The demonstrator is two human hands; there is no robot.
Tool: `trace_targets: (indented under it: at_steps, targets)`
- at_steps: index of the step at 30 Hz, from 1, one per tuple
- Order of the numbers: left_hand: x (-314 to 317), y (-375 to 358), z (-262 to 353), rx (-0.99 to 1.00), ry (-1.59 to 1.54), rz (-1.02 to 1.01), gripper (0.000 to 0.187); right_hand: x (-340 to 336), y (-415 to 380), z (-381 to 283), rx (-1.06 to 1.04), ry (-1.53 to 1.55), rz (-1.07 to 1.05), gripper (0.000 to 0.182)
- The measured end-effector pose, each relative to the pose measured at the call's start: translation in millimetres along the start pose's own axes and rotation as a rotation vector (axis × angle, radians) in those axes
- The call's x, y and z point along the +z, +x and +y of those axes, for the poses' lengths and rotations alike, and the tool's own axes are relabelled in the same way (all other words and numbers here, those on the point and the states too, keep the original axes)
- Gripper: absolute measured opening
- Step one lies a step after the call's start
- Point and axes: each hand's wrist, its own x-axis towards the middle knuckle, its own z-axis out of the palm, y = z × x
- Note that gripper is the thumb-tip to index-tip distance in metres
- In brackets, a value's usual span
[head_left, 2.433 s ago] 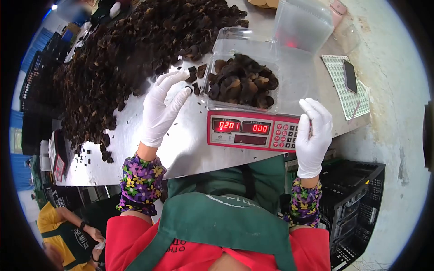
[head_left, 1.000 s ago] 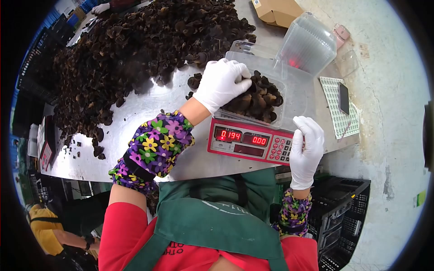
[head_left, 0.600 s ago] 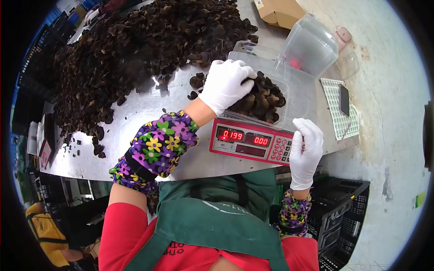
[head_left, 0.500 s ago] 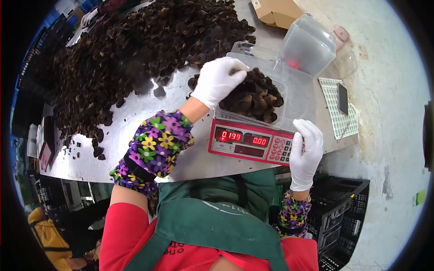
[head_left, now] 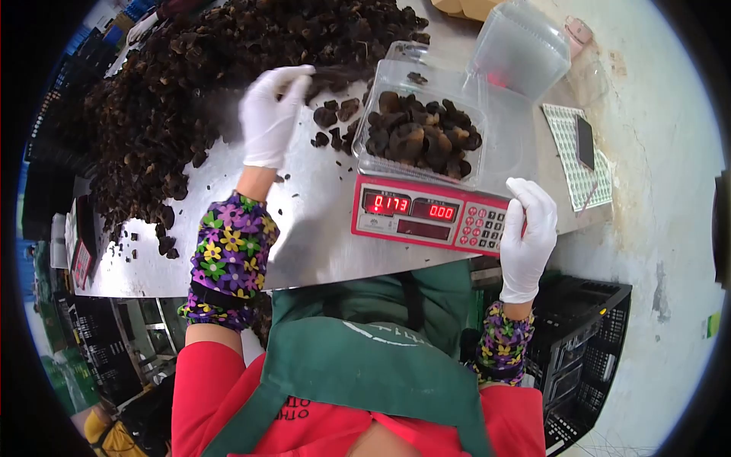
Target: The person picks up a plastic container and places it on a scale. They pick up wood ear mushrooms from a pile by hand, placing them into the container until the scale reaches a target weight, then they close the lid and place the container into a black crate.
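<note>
A clear plastic box (head_left: pixel 478 164) of dark brown wood ear mushrooms (head_left: pixel 415 141) sits on the red scale (head_left: pixel 449 238), whose left display reads 0.173 and whose right reads 0.00. Left of the box, over the edge of a large mushroom heap (head_left: pixel 152 114), is my white-gloved left hand (head_left: pixel 270 118). Its thumb and forefinger are apart, and no mushroom shows between them. My gloved right hand (head_left: pixel 528 240) stays beside the scale's keypad at its right end, thumb spread from the fingers, holding nothing. A few loose mushrooms (head_left: pixel 326 116) lie between the heap and the box.
A stack of clear boxes (head_left: pixel 521 49) stands behind the scale on the right. A phone (head_left: pixel 585 142) lies on a green-patterned sheet (head_left: pixel 560 126). Black crates (head_left: pixel 586 343) are below the table at right. Another person's gloved hand (head_left: pixel 142 29) shows at far upper left.
My left hand has moved left from the box to the heap's edge. The left display fell from 0.199 to 0.173. My right hand remains by the keypad; the view has shifted slightly.
</note>
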Motion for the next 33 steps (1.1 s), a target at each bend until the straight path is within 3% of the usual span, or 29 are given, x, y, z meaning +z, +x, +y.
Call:
trace_targets:
  at_steps: [1,3,5,8,13,19,25,29,33]
  targets:
    - [-14.7,1.2,-8.0,0.196,0.496,0.065,0.019,-0.5,-1.2,1.5,0.008,-0.003,-0.007,0.023]
    - [-24.3,3.5,-20.4,0.288,0.587,0.158,0.022,-0.9,-2.2,4.2,0.002,-0.014,-0.007,0.023]
    - [-22.9,8.6,-16.7,0.271,0.498,0.113,0.022,-0.5,-4.0,4.4,-0.004,-0.021,-0.009,0.023]
    - [2.9,20.4,12.7,0.244,0.165,-0.184,0.026,3.2,-1.0,4.6,-0.024,-0.002,0.006,0.023]
    - [67.1,58.6,45.2,0.524,0.360,-0.451,0.024,1.9,-0.6,1.3,-0.010,0.017,-0.009,0.026]
    - [134.5,77.9,31.1,0.418,0.735,-0.762,0.016,-9.6,-3.7,9.1,0.034,-0.004,0.021,0.024]
    - [137.6,77.8,20.1,0.388,0.692,-0.677,0.013,-14.7,-7.1,19.0,0.035,-0.009,0.030,0.023]
    - [108.2,74.9,43.6,0.350,0.433,-0.468,0.017,-13.8,-4.4,18.1,0.008,-0.010,0.029,0.023]
    - [63.3,46.3,71.4,0.322,0.271,-0.571,0.017,-14.3,-1.3,16.0,0.008,-0.010,0.022,0.022]
